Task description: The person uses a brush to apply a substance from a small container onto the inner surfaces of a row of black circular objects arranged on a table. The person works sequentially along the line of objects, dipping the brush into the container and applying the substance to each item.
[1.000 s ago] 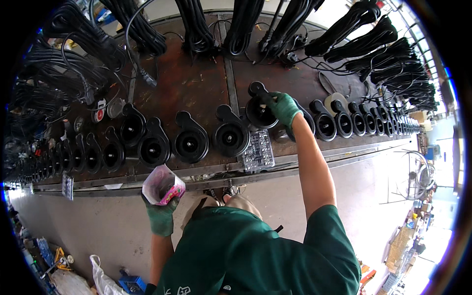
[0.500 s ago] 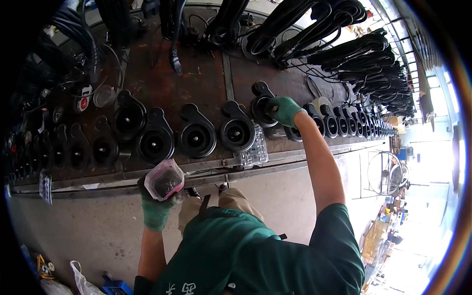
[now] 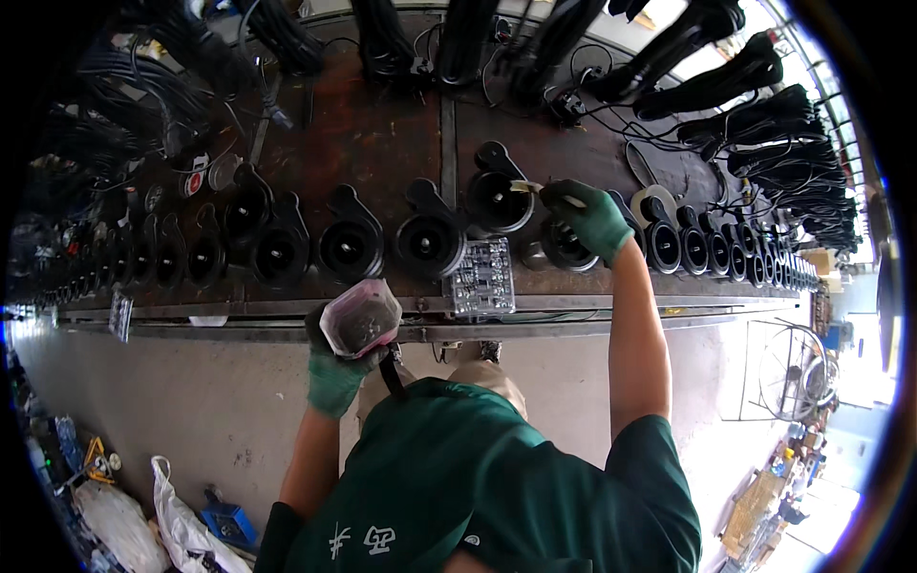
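Observation:
My left hand (image 3: 334, 368), in a green glove, is closed around a clear, many-sided plastic tub (image 3: 361, 320) with a pinkish wall and a greyish inside. It holds the tub just off the bench's near edge. My gloved right hand (image 3: 597, 218) grips a small brush (image 3: 527, 187) with a pale tip. That tip reaches over the right rim of a round black housing (image 3: 500, 199) with a rounded arm on top; whether it touches cannot be seen. Below the right hand sits another black housing (image 3: 565, 246), partly covered by it.
Similar black housings (image 3: 351, 246) stand in a long row along the bench (image 3: 382, 143). A clear moulded plastic tray (image 3: 482, 277) lies at the near edge. Bundled black cables (image 3: 764, 119) hang along the far side. A tape roll (image 3: 657, 205) lies to the right.
My right hand has drawn back rightward from the housing, and the brush in it now shows. The whole view has shifted. My left hand still holds the tub.

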`<act>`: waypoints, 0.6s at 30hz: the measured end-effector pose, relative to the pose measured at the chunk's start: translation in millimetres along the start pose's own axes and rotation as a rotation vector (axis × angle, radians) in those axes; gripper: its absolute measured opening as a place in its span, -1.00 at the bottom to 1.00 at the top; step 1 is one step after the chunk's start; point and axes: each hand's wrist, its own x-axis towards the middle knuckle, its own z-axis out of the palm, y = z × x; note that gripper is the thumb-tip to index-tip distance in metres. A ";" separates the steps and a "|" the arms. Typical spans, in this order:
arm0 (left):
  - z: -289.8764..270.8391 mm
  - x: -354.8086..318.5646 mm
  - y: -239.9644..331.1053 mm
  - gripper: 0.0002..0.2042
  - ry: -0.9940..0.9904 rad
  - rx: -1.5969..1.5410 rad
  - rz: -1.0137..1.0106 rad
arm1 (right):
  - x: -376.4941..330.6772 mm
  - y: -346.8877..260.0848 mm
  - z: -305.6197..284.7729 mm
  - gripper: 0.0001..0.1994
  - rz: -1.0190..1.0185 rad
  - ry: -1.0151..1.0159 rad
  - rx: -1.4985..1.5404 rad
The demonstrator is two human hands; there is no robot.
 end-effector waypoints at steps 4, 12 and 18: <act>76.7 0.0 36.9 -0.19 0.063 -0.106 0.026 | -53.2 22.0 -43.3 -0.77 -0.046 0.153 0.044; 185.8 5.9 62.9 -0.24 0.106 -0.044 0.020 | -86.4 79.4 -72.8 -0.84 0.182 0.164 0.292; 210.3 9.0 64.8 -0.18 0.136 -0.086 0.012 | -46.7 115.2 -42.8 -0.87 -0.017 0.015 -0.055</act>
